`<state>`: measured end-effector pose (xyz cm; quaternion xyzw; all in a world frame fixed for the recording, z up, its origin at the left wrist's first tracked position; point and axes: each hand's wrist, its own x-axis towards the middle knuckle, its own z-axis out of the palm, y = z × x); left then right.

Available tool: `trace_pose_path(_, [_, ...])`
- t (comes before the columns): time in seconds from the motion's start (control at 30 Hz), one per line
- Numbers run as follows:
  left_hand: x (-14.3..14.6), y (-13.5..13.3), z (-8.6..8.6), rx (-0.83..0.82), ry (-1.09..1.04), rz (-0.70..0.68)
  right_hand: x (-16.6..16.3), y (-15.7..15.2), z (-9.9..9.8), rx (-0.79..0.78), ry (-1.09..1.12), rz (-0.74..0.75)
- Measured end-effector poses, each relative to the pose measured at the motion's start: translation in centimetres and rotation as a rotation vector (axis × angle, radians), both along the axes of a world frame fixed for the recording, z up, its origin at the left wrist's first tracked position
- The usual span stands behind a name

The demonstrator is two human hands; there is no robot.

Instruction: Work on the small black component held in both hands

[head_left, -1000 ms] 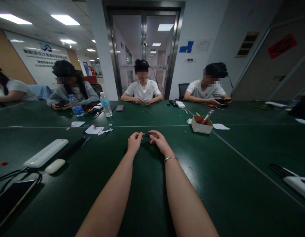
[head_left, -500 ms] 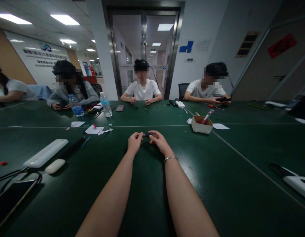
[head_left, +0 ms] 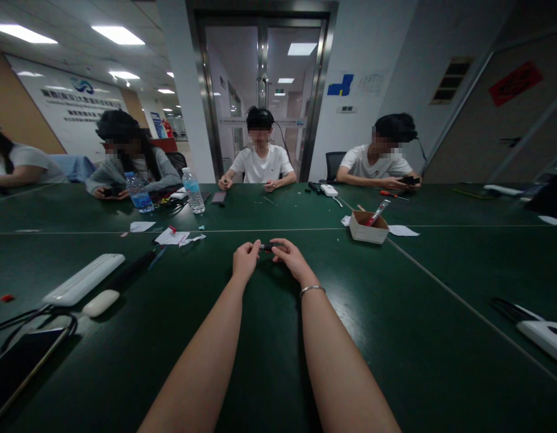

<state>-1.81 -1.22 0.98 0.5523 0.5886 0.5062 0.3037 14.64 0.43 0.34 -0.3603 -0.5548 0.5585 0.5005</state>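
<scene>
A small dark object with a lighter, metallic-looking left end (head_left: pixel 266 247) spans the gap between my hands, just over the green table (head_left: pixel 269 337). Its kind is too small to make out. My left hand (head_left: pixel 246 261) pinches the lighter end between thumb and fingers. At the dark end, my right hand (head_left: pixel 291 257) is closed with thumb and fingertips around it, covering part of it. A silver bracelet (head_left: pixel 313 290) circles my right wrist.
A small cardboard box (head_left: pixel 369 231) with a red-and-clear item stands ahead right. Paper scraps (head_left: pixel 172 237) and two water bottles (head_left: pixel 193 191) are ahead left. A white device (head_left: pixel 83 279) and a phone (head_left: pixel 28 364) lie left. Several people sit opposite.
My hands and the small object stay almost in place. Across the table, the middle person's hand on the left side of view has shifted left, towards a phone-like object.
</scene>
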Motion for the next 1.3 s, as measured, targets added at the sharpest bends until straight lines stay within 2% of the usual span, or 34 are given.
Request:
trace_pose_path(0.37, [0.04, 0.17, -0.08, 0.008, 0.114, 0.071, -0.07, -0.12, 0.18, 0.010, -0.022, 0.031])
trace_pose_path(0.9, [0.03, -0.22, 0.32, -0.009, 0.094, 0.055, 0.01, -0.34, 0.48, 0.001, -0.027, 0.048])
trace_pose_path(1.3, [0.09, 0.13, -0.06, 0.005, 0.103, 0.115, -0.05, -0.58, 0.57, -0.007, -0.005, 0.065])
